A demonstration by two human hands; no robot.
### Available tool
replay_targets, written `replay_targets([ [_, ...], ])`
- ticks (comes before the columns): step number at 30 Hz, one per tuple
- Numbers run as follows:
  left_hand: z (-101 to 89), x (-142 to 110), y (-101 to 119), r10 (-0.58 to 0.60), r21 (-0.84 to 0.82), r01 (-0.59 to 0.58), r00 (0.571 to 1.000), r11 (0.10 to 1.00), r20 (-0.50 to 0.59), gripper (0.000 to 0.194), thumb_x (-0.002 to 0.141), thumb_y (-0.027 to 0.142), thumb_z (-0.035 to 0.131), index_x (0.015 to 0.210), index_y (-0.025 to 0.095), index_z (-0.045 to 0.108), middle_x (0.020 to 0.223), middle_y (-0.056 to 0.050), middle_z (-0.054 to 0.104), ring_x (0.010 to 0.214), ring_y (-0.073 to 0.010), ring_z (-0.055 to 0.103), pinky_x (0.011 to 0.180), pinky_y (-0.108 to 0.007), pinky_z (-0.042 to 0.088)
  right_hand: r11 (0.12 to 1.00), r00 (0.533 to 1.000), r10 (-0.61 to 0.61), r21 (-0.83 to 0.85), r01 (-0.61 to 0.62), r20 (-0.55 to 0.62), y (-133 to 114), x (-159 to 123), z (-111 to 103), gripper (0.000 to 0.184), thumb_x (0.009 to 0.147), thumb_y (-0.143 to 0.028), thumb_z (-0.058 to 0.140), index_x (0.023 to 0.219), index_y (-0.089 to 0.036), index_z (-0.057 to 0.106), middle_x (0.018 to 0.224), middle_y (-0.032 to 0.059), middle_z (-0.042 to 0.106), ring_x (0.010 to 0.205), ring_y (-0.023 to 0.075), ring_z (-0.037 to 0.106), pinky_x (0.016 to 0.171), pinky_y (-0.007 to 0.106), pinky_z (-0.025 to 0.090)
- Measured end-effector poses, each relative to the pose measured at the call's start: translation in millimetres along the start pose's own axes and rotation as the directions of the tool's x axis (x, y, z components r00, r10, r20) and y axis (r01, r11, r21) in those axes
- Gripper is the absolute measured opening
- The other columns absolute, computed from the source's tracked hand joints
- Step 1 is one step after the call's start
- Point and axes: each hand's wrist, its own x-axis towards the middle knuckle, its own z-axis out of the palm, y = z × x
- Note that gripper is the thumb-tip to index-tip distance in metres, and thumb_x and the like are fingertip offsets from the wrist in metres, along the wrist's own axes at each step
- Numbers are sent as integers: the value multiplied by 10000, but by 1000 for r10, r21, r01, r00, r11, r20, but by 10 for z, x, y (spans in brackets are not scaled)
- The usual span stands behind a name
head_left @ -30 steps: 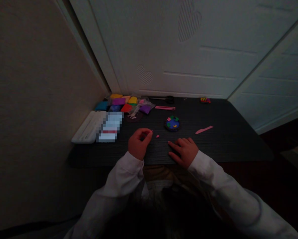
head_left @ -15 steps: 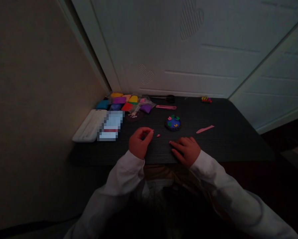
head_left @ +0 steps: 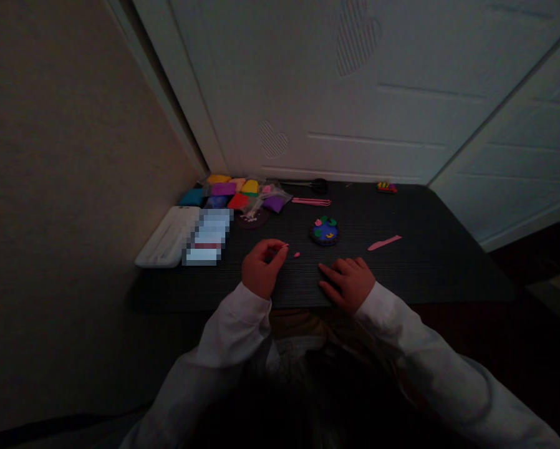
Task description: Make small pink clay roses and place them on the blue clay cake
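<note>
Pinching a small pink piece, seemingly soft clay, (head_left: 286,246) between thumb and fingertips, the left hand (head_left: 261,269) is above the near part of the black ribbed table (head_left: 429,268). Just beside those fingertips, toward the right hand (head_left: 350,284), lies a loose pink clay-like lump (head_left: 297,254). The right hand has its index finger extended and thumb apart; whether anything sits under that fingertip, I cannot tell. Compared with a second ago, hardly anything differs: pinch and lump keep their places, and only the right thumb shifts slightly, so the work seems to be at the same fine stage. Beyond and between the hands sits a round blue disc with a dark rim (head_left: 325,233); past the right hand lies a flat pink knife-shaped tool (head_left: 383,243).
</note>
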Motion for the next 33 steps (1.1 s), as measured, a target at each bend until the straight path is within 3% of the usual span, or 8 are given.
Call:
replay_targets([
  [5,5,1,-9,2,3,-2,1000,1000,1,195,679,338,531,790,185,580,776,-17,605,684,-126,557,633,-247,434,999,999,-33,16,33,17,2,2,-1,393,806,-433,319,1127,-267,473,853,56,530,765,180,435,701,342,233],
  [14,4,4,-30,2,-7,-2,1000,1000,-1,194,679,339,532,792,188,578,781,-20,606,686,-129,559,632,-247,438,998,1000,14,65,-13,-15,39,6,10,394,814,-362,339,1140,-181,464,871,66,547,778,175,451,683,324,245],
  [33,3,-2,8,8,-15,-8,1000,1000,-13,185,674,324,531,785,185,583,797,-27,609,694,-133,556,644,-260,442,1000,1000,2,-10,-2,-10,2,23,5,329,806,-350,353,1069,-249,523,853,50,540,763,170,444,680,327,223],
])
